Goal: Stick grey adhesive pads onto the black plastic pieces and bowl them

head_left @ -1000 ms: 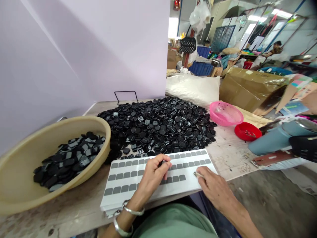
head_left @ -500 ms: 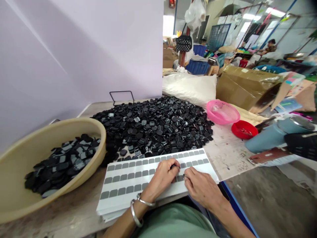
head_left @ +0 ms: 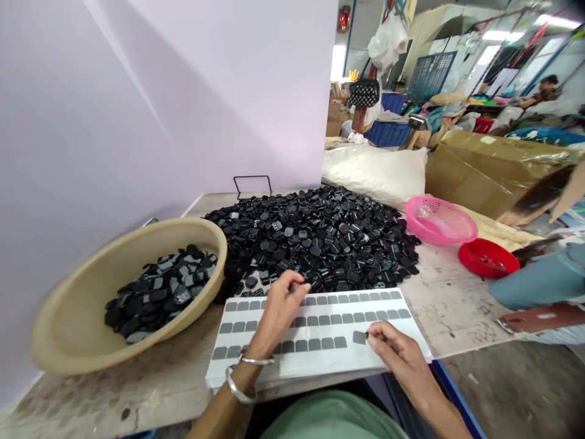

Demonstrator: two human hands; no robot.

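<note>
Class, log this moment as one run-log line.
left hand: pinching black piece; right hand: holding grey sticker; sticker sheet: under both hands; black pile: beyond sheet

Single head-worn camera, looking forward and down over the wearer's green garment (head_left: 336,417) at 6 o'clock. Left hand (head_left: 281,308) sits near the lens toward 6, right hand (head_left: 395,347) toward 5. Wide coverage: pale wall (head_left: 183,91) around 11, cardboard box (head_left: 496,177) farther off toward 3.
</note>
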